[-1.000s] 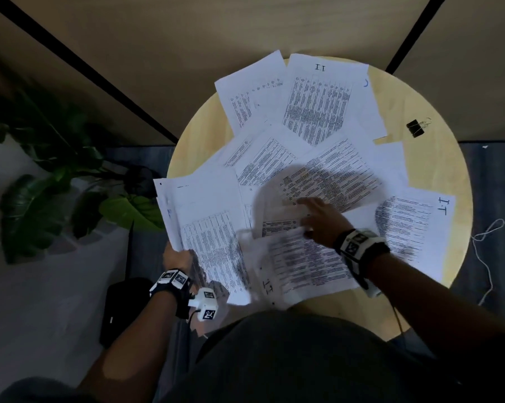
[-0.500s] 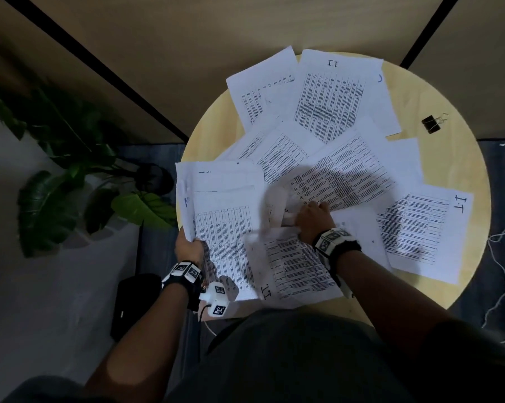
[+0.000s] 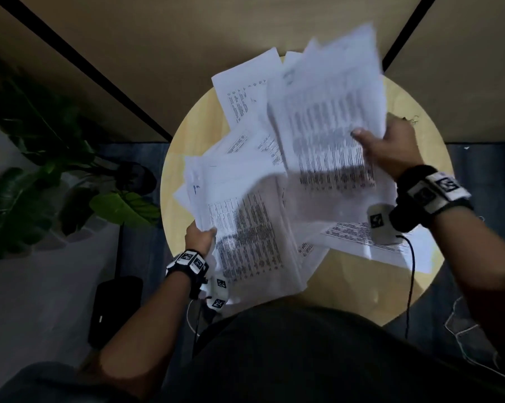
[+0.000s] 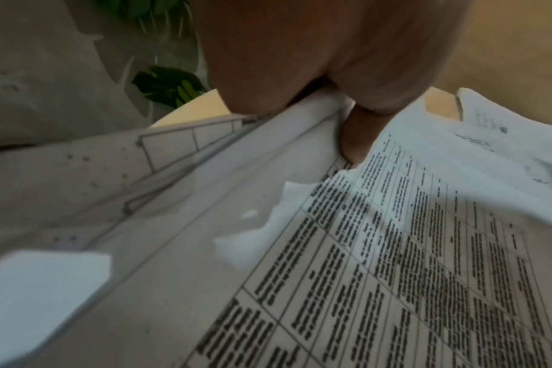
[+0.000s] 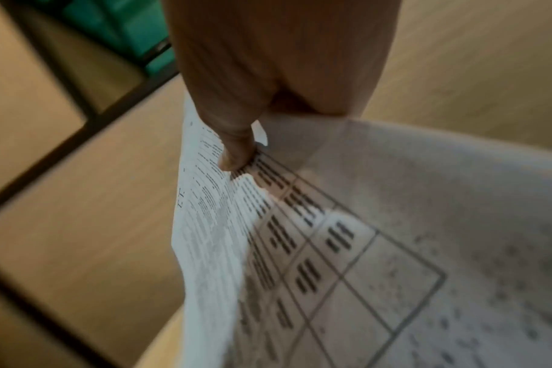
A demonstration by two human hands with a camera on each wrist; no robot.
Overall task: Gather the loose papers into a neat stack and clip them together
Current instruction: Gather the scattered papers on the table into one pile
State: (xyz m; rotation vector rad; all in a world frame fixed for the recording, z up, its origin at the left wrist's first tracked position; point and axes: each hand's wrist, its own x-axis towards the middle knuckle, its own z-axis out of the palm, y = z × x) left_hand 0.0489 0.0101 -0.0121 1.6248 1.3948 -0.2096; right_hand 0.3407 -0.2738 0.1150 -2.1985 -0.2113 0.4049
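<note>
White printed sheets cover a round wooden table. My left hand grips a bundle of papers by its left edge at the table's near left; the left wrist view shows my thumb pressing on the top printed sheet. My right hand holds a few lifted sheets above the table's far right, thumb on top; in the right wrist view the thumb pinches them. More sheets lie flat at the far side, and one sheet at the near right. The binder clip is hidden behind my right hand.
A leafy potted plant stands on the floor left of the table. A black object lies on the floor by my left arm. Wall panels with dark seams rise behind the table. A white cord lies on the floor at right.
My right hand left the middle of the table and now holds a few sheets lifted at the far right. The left hand's bundle has grown thicker. The binder clip is covered now.
</note>
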